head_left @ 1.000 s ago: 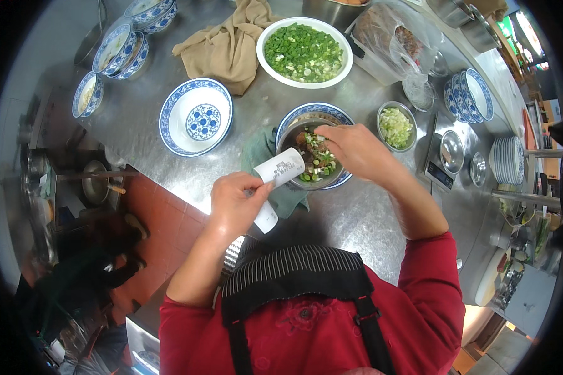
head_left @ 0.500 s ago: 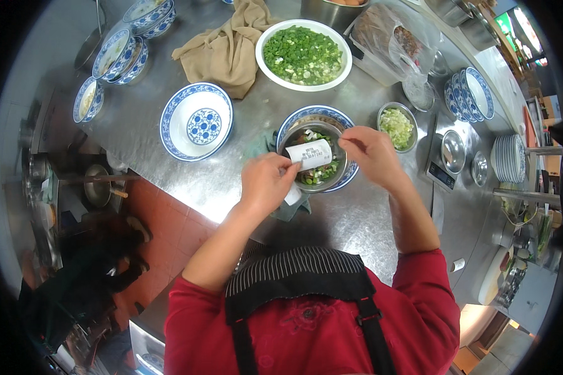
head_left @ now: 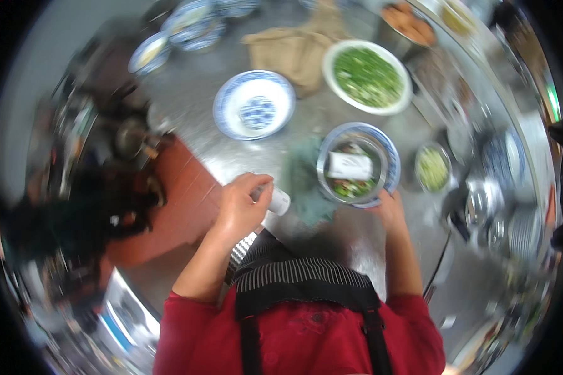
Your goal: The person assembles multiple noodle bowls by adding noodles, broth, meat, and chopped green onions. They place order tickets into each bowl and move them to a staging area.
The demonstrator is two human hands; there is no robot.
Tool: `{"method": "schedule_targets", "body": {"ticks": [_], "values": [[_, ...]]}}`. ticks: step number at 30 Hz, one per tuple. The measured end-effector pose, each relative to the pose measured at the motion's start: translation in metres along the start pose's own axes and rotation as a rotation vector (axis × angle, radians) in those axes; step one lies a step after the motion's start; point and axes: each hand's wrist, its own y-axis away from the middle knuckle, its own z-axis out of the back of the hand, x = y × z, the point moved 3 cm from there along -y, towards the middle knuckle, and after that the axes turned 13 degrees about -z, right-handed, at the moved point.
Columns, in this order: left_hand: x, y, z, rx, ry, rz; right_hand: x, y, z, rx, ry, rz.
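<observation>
My left hand (head_left: 244, 203) is closed on a curled white paper slip (head_left: 280, 202), off the table's near left edge. To its right a metal bowl (head_left: 383, 164) of chopped greens and darker bits sits inside a blue-and-white bowl (head_left: 391, 150). Across the metal bowl lies another white paper slip (head_left: 350, 166). My right hand (head_left: 389, 212) grips the near right rim of the blue-and-white bowl, its fingers partly hidden under it. A crumpled green cloth (head_left: 306, 187) lies left of that bowl. Motion blurs the picture.
A blue-and-white bowl (head_left: 254, 105) with no food in it stands further left. Behind are a tan cloth (head_left: 288, 53) and a white basin (head_left: 408, 100) of chopped scallions. Right of my bowl stands a small bowl (head_left: 433, 167) of pale chopped vegetable. Red floor (head_left: 162, 206) shows at left.
The view has swung left. My left hand has drawn away from the bowls with a paper slip; the other slip stays on the metal bowl. My right hand has come down to the outer bowl's rim.
</observation>
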Motion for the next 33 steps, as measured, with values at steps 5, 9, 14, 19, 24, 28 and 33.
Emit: {"method": "schedule_targets", "body": {"ticks": [5,9,14,19,24,28,33], "values": [[0.046,0.119,0.037,-0.153,0.247,0.240,-0.018,0.042,-0.004,0.004,-0.045,0.132],[0.093,0.207,0.051,-0.158,0.167,0.261,-0.036,0.090,-0.004,-0.104,0.096,0.164],[0.130,0.316,0.079,-0.242,0.132,0.260,-0.062,0.159,-0.084,0.021,0.361,0.172],[0.180,0.450,0.153,-0.366,0.208,0.382,-0.145,0.194,-0.252,0.378,0.509,0.100],[0.216,0.619,0.255,-0.689,0.126,0.550,-0.270,0.245,-0.447,0.670,0.730,0.046],[0.255,0.758,0.345,-1.266,0.345,0.758,-0.372,0.298,-0.582,0.724,0.985,0.004],[0.317,0.884,0.428,-1.776,1.008,0.700,-0.481,0.358,-0.699,1.090,1.113,-0.024]]}}
